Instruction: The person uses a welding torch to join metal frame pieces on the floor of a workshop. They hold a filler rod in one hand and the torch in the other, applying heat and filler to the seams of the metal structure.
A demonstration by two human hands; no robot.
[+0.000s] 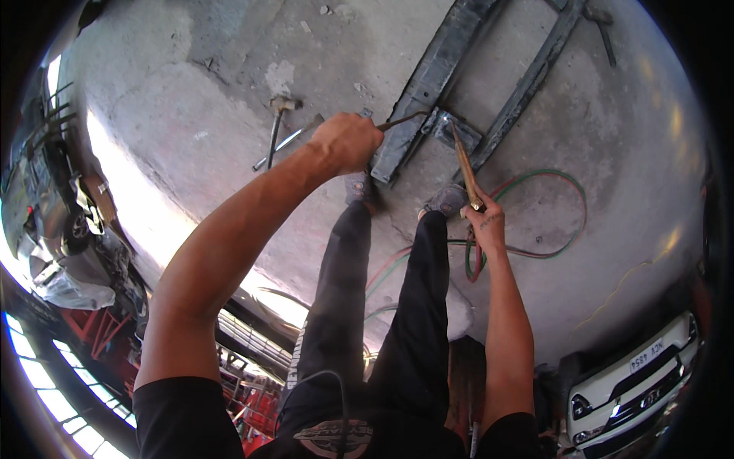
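My left hand (348,144) is closed around a thin dark metal rod (404,120). The rod's bent tip reaches a short steel crosspiece (456,130) between two dark steel beams. Lower right, my right hand (486,222) grips a brass gas torch (464,162) by its rear end. The torch slants up and left, its narrow tip at the crosspiece; whether it burns I cannot tell. The wide steel beam (428,84) lies just right of my left hand, and a narrower beam (527,80) runs roughly alongside it.
Red and green hoses (575,183) loop over the concrete floor (191,145) by my right foot. A hammer (275,126) and a shiny-handled tool (287,143) lie left of my left hand. A white vehicle (634,382) stands lower right; car parts (76,229) line the left.
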